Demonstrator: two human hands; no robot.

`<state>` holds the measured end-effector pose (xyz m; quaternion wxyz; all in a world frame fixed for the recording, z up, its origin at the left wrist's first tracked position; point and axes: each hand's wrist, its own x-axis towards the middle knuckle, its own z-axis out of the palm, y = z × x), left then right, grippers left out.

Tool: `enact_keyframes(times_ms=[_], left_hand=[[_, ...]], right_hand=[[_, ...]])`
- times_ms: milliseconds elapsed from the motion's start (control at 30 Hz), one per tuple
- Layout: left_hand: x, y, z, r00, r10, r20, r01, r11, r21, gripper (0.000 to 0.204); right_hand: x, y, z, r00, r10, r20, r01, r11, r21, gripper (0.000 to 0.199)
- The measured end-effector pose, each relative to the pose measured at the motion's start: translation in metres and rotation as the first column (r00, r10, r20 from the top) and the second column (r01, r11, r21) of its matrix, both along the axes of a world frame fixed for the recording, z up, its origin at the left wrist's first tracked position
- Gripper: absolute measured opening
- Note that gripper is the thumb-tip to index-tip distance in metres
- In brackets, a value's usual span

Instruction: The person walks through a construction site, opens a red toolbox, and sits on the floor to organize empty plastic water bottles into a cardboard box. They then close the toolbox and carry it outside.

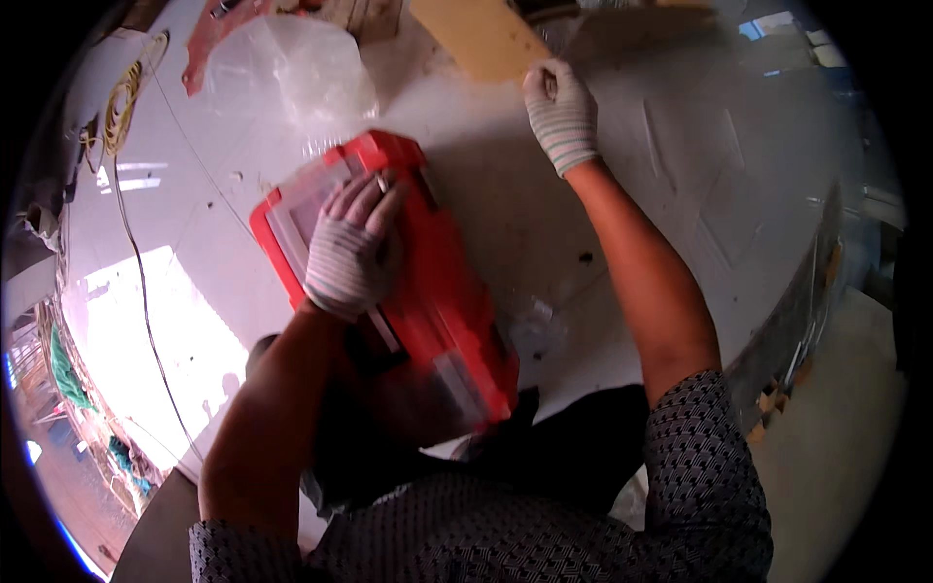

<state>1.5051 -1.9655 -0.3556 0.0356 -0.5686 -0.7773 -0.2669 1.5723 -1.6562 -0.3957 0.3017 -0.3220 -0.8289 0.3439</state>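
Observation:
A red plastic toolbox (442,282) with clear lid panels lies slanted in front of me, its near end close to my lap. My left hand (352,243), in a striped knitted glove, is closed over the toolbox's upper part with its fingers bent. A small pale spot shows by the fingertips; I cannot tell what it is. Farther off to the right, my right hand (564,112), gloved alike, pinches the near corner of a flat tan cardboard sheet (478,37). That sheet reaches away to the far left and is cut off by the picture's upper edge.
A crumpled clear plastic bag (292,73) lies beyond the toolbox on the pale table (612,253). At the left, a coiled yellow cord (121,107) and a dark cable (144,277) run along the surface. Loose clear film (535,321) is right of the toolbox. Brown cardboard (641,34) lies at the far side.

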Motion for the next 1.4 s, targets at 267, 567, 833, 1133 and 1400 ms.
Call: enact_keyframes(times_ms=[267,567,833,1133,1400], left_hand=[[-0.001,-0.001,-0.004,1.0,0.007,0.006,-0.007,1.0,-0.005,0.05],[0.003,-0.002,-0.006,1.0,0.003,0.01,-0.003,1.0,-0.011,0.052],[-0.001,-0.005,0.002,1.0,0.011,0.004,-0.011,0.999,-0.041,0.056],[0.001,0.002,0.01,0.999,0.016,0.038,-0.016,1.0,0.004,0.054],[0.0,-0.001,0.014,0.999,0.016,0.032,-0.016,1.0,-0.002,0.054]], right_hand=[[0.196,-0.118,-0.078,0.549,0.45,0.704,-0.243,0.892,-0.381,0.053],[0.248,-0.142,-0.117,0.385,0.527,0.757,-0.23,0.85,-0.475,0.068],[0.203,-0.108,-0.092,0.813,0.381,0.441,0.027,0.731,-0.682,0.062],[0.067,-0.061,0.034,0.961,0.172,-0.216,-0.275,0.673,-0.687,0.055],[-0.086,-0.019,0.103,0.938,-0.077,-0.339,-0.261,0.49,-0.832,0.043]])
